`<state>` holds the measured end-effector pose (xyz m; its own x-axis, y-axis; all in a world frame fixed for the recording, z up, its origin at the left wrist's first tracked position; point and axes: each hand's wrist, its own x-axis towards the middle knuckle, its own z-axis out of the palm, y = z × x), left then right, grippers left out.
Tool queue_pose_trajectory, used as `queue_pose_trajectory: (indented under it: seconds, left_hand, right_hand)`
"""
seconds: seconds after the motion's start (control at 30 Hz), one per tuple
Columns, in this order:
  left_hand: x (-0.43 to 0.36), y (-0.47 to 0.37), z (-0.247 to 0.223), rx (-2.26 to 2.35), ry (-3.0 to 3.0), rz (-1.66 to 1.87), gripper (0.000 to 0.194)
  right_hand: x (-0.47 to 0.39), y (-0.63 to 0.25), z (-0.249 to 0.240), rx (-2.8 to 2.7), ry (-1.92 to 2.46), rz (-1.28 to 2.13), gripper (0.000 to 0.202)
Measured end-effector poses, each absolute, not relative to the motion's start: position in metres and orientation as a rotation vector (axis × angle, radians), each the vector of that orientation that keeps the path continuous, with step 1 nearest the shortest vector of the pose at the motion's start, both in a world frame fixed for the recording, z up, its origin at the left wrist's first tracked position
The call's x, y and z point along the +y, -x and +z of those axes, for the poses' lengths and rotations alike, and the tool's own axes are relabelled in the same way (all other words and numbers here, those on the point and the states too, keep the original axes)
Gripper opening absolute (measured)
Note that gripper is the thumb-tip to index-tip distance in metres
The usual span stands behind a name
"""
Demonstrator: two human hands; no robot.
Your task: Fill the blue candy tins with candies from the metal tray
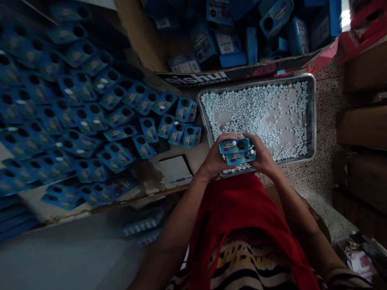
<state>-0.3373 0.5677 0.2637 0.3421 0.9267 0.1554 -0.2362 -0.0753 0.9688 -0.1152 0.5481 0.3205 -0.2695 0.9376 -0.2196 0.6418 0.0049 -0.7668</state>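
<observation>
Two small blue boxes (234, 146) with round dark openings are held side by side between my two hands, over the near edge of a metal tray (313, 117). My left hand (213, 159) grips their left ends, and my right hand (260, 152) closes round the right ends. A few pale candies lie on the boxes, some near the openings. Many small pale blue candies (248, 106) are spread in the tray, thickest at its left and middle. The undersides of the boxes and some fingertips are hidden.
Rows of similar blue boxes (81, 117) cover the table at the left, beside a flat kitchen scale (174, 170). Behind the tray stands a large cardboard carton (145, 44) of more blue boxes. Brown cartons (363, 125) are stacked at the right.
</observation>
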Motion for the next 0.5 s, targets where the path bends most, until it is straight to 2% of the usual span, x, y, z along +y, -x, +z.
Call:
queue_pose_trajectory:
  seconds: [0.1,0.2,0.33,0.5]
  left_hand:
    - [0.561,0.343,0.266,0.829,-1.321,1.072,0.084]
    - [0.559,0.344,0.267,0.941,-1.364,0.992,0.086]
    - [0.55,0.343,0.27,1.124,-1.303,0.959,0.078]
    - [0.498,0.376,0.266,1.428,-0.908,1.106,0.085]
  right_hand:
    - [0.559,0.124,0.32,-1.969,1.715,1.116,0.064]
    - [0.564,0.13,0.321,-2.004,1.869,1.099,0.061]
    - [0.567,0.136,0.319,-1.998,1.909,1.204,0.07]
    - [0.568,0.13,0.302,-2.097,1.864,1.268,0.086]
